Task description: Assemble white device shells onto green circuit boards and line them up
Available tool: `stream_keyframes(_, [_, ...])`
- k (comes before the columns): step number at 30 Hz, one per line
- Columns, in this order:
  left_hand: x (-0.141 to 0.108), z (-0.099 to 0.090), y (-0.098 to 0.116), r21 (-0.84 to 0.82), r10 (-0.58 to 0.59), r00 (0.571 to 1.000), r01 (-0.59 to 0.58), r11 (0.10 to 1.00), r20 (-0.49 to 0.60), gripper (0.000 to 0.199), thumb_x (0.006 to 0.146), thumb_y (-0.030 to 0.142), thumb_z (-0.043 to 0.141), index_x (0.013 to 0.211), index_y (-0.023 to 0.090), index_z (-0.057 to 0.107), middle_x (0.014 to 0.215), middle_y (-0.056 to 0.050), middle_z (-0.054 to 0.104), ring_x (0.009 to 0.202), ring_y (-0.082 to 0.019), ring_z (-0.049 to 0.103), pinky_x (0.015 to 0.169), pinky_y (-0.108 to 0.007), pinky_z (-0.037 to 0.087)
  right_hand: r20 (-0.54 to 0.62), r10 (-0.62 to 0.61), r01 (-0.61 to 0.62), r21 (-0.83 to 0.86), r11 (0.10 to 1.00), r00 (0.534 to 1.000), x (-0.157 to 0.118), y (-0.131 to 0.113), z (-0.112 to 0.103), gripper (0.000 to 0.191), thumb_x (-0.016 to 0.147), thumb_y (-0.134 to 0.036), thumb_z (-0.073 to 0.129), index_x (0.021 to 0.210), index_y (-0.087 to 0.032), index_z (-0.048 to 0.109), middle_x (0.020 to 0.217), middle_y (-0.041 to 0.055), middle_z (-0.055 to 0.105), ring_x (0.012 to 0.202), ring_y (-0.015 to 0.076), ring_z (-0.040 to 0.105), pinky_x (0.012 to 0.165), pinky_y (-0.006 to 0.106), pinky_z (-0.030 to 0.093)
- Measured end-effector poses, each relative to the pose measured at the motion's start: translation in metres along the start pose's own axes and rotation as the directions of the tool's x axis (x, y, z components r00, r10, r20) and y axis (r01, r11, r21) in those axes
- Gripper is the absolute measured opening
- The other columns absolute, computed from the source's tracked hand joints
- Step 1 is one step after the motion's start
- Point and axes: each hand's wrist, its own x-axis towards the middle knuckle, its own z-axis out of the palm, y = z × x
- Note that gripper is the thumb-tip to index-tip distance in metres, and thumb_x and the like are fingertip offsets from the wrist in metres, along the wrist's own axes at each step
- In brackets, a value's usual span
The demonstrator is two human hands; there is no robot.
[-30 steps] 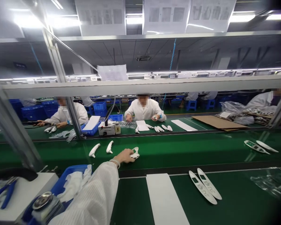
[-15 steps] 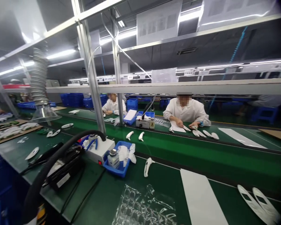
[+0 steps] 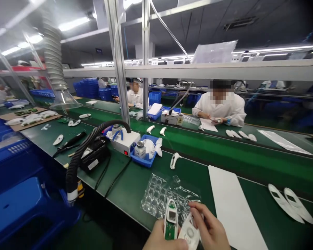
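Note:
At the bottom of the head view, my left hand (image 3: 158, 238) grips a white handheld device housing (image 3: 169, 227) with a green circuit board and a small dark screen exposed. Beside it lies a white shell piece (image 3: 190, 234) with a ring-shaped mark, tilted between my two hands. The left thumb rests on its lower end. My right hand (image 3: 211, 227) is closed on this shell piece from the right, thumb and fingers at its upper edge. Just beyond both hands is a clear plastic blister tray (image 3: 152, 194), partly hidden by them.
A white sheet (image 3: 234, 198) and two white shells (image 3: 289, 203) lie to the right. A blue bin (image 3: 146, 163) with a bottle, a white powered box (image 3: 125, 142) and a black hose (image 3: 79, 156) stand left. Co-workers in white sit across the green belt (image 3: 198, 146).
The camera view has tilted downward. Both my hands have come into view at the bottom, holding the device housing and the shell piece. The co-worker opposite has brought both hands together.

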Motion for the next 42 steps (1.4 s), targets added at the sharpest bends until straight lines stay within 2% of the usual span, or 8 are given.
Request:
stream_keyframes(5, [-0.007,0.006,0.003,-0.015,-0.018,1.0,0.017,1.0,-0.009,0.055,0.047,0.03,0.086,0.09,0.015,0.055,0.074,0.001,0.059,0.071,-0.015,0.055,0.068,-0.027,0.041,0.084,-0.222,0.236,-0.215,0.948,0.971,-0.002,-0.001,0.002,0.022,0.094,-0.042,0.05,0.1,-0.025,0.063,0.106,0.0097,0.061,0.096,0.0251,0.06,0.069,0.03,0.053])
stream_keyframes(10, [-0.009,0.023,0.002,0.021,0.123,0.991,-0.125,0.992,0.057,0.045,0.049,0.032,0.086,0.083,0.013,0.062,0.062,0.004,0.054,0.06,-0.011,0.048,0.061,-0.024,0.038,0.353,-0.331,0.457,-0.38,0.804,0.875,-0.009,-0.023,-0.001,0.01,0.091,-0.03,0.056,0.1,-0.029,0.06,0.101,0.0063,0.061,0.09,0.0254,0.059,0.073,0.035,0.05])
stream_keyframes(15, [-0.006,0.029,-0.013,-0.005,0.222,0.971,-0.223,0.975,0.094,0.046,0.061,0.036,0.08,0.097,0.013,0.063,0.077,-0.002,0.064,0.072,-0.016,0.057,0.067,-0.026,0.043,0.393,-0.266,0.42,-0.384,0.822,0.88,-0.018,-0.029,0.001,0.002,0.092,-0.026,0.053,0.09,-0.025,0.053,0.092,0.0037,0.058,0.083,0.0225,0.056,0.07,0.034,0.047])
stream_keyframes(21, [-0.013,0.024,-0.013,0.396,0.452,0.885,-0.456,0.797,0.109,0.033,0.081,0.029,0.059,0.111,0.017,0.063,0.109,-0.01,0.069,0.1,-0.026,0.061,0.085,-0.031,0.045,0.347,-0.186,0.292,-0.285,0.913,0.919,-0.029,-0.022,0.005,0.017,0.096,-0.029,0.048,0.081,-0.023,0.048,0.082,0.0003,0.055,0.076,0.0188,0.052,0.072,0.032,0.041])
stream_keyframes(32, [-0.011,0.014,-0.024,0.547,0.563,0.826,-0.489,0.679,0.04,0.034,0.082,0.053,0.056,0.086,0.021,0.066,0.084,-0.01,0.069,0.084,-0.026,0.064,0.077,-0.03,0.048,0.223,-0.194,0.2,-0.005,0.98,0.955,-0.05,-0.018,0.017,0.025,0.098,-0.03,0.039,0.075,-0.022,0.045,0.076,0.0001,0.049,0.07,0.0163,0.049,0.065,0.027,0.04])
stream_keyframes(36, [-0.004,0.001,-0.029,0.428,0.455,0.878,-0.36,0.829,-0.144,0.053,0.068,0.062,0.068,0.088,0.013,0.068,0.08,-0.012,0.071,0.08,-0.028,0.064,0.075,-0.033,0.05,0.163,-0.187,0.179,0.061,0.982,0.969,-0.017,-0.035,-0.005,0.022,0.098,-0.031,0.042,0.077,-0.022,0.045,0.078,0.0004,0.05,0.071,0.0162,0.05,0.064,0.026,0.042])
stream_keyframes(39, [-0.003,-0.004,-0.032,0.162,0.303,0.919,-0.269,0.95,-0.254,0.067,0.054,0.066,0.075,0.09,0.01,0.068,0.077,-0.012,0.072,0.074,-0.026,0.065,0.066,-0.03,0.051,0.116,-0.314,0.333,-0.219,0.917,0.942,0.043,-0.026,-0.013,0.021,0.098,-0.029,0.04,0.08,-0.021,0.047,0.081,0.0028,0.055,0.075,0.0183,0.052,0.071,0.03,0.041])
stream_keyframes(42, [-0.007,-0.004,-0.032,-0.034,0.233,0.922,-0.255,0.966,-0.309,0.07,0.045,0.065,0.081,0.087,0.01,0.068,0.068,-0.008,0.069,0.059,-0.018,0.06,0.052,-0.024,0.047,0.21,-0.371,0.426,-0.423,0.8,0.905,0.102,0.004,-0.002,0.021,0.095,-0.024,0.041,0.077,-0.019,0.051,0.082,0.0069,0.058,0.079,0.0223,0.051,0.076,0.036,0.039])
